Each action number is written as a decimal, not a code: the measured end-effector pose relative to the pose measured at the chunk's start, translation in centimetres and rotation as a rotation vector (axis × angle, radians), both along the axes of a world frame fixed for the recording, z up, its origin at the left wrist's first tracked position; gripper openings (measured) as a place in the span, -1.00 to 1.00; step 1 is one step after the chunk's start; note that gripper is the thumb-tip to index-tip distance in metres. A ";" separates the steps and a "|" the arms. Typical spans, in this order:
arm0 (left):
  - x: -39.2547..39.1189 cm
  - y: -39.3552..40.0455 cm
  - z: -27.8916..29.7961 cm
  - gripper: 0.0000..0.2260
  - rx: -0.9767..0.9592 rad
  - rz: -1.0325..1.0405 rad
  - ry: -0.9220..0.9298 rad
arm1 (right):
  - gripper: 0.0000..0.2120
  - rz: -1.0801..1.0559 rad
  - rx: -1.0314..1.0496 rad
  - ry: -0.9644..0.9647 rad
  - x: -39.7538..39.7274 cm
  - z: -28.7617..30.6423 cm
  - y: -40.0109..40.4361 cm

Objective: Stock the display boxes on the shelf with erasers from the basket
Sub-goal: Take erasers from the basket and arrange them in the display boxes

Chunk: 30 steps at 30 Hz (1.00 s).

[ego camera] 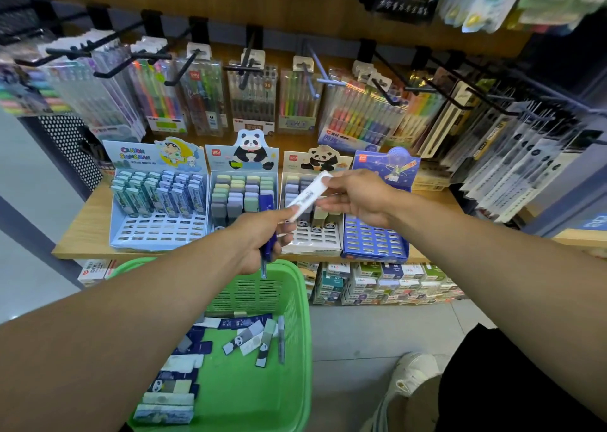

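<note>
Both hands are pinching one white eraser [307, 195] above the shelf's [88, 231] front edge: left hand [259, 234] also gripping blue erasers [268, 246], right hand [358, 196] opposite. Loose erasers are lying in the green basket [295, 300]; the blue display box [374, 237] is sitting unfilled.

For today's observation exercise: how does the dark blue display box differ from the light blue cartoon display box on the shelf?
The dark blue display box stands at the right end of the row; the light blue cartoon display box stands at the left end. The dark blue one's visible slots look empty; the light blue one's back rows hold erasers. Both have slotted trays and upright picture cards.
</note>
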<state>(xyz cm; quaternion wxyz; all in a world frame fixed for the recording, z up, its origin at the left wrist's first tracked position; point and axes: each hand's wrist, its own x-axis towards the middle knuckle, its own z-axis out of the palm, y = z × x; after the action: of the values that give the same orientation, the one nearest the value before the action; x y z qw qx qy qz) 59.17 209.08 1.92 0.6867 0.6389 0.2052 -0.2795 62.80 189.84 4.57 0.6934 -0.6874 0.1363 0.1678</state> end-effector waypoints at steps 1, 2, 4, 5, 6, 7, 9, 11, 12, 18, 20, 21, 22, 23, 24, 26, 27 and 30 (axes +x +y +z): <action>0.0 0.0 0.0 -0.76 -0.005 0.004 0.026 | -0.83 -0.034 -0.063 -0.026 0.1 0.0 -0.9; 0.0 0.0 -0.1 -0.77 -0.013 0.005 0.048 | -0.81 -0.051 -0.151 -0.054 0.2 0.0 -2.0; 0.0 -0.2 -0.2 -0.76 -0.018 -0.008 0.077 | -0.81 -0.051 -0.331 -0.084 0.0 -0.3 -4.3; 0.0 -0.4 -0.2 -0.75 -0.017 -0.019 0.083 | -0.83 -0.056 -0.404 -0.084 -0.1 -0.5 -5.4; 0.0 -0.6 -0.2 -0.74 -0.019 -0.031 0.088 | -0.85 -0.065 -0.472 -0.080 -0.3 -0.7 -6.4; -0.1 -0.8 -0.1 -0.72 -0.024 -0.038 0.094 | -0.86 -0.077 -0.540 -0.075 -0.5 -0.9 -7.4; -0.2 -1.2 0.1 -0.65 -0.048 -0.045 0.105 | -0.87 -0.107 -0.651 -0.078 -0.7 -1.4 -8.9; -0.3 -1.6 0.2 -0.58 -0.076 -0.049 0.111 | -0.88 -0.126 -0.711 -0.072 -0.7 -2.0 -10.0; -0.3 -1.7 0.2 -0.58 -0.085 -0.053 0.109 | -0.89 -0.126 -0.722 -0.064 -0.7 -2.2 -10.2; -0.6 -2.7 0.2 -0.71 -0.061 -0.110 0.039 | -0.87 -0.031 -0.696 -0.038 -0.6 -2.8 -10.0; -0.7 -2.8 0.4 -0.67 -0.038 -0.121 0.015 | -0.91 0.019 -0.706 -0.043 -0.3 -3.1 -9.6; -0.7 -2.8 0.5 -0.65 -0.032 -0.121 0.010 | -0.92 0.037 -0.715 -0.049 -0.2 -3.3 -9.5; -0.8 -2.7 0.6 -0.64 -0.031 -0.119 0.006 | -0.92 0.046 -0.717 -0.057 -0.1 -3.4 -9.3; -0.9 -2.7 0.7 -0.63 -0.031 -0.118 0.001 | -0.92 0.047 -0.710 -0.063 0.0 -3.5 -9.1; -0.9 -2.6 0.8 -0.62 -0.033 -0.117 -0.003 | -0.92 0.044 -0.696 -0.068 0.1 -3.7 -8.9; -0.9 -2.5 1.0 -0.60 -0.045 -0.108 -0.005 | -0.95 0.040 -0.677 -0.082 0.1 -3.6 -8.3; -0.9 -2.4 0.9 -0.59 -0.051 -0.104 -0.003 | -0.96 0.037 -0.658 -0.078 0.2 -3.5 -8.2; -0.8 -2.2 0.9 -0.59 -0.055 -0.102 0.001 | -0.93 0.034 -0.563 -0.044 0.5 -3.9 -8.0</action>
<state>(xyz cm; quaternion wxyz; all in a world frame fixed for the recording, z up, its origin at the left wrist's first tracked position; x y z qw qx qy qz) 58.38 206.83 2.78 0.6889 0.6292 0.1647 -0.3200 63.30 181.89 0.67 0.4752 -0.8585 0.1508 0.1199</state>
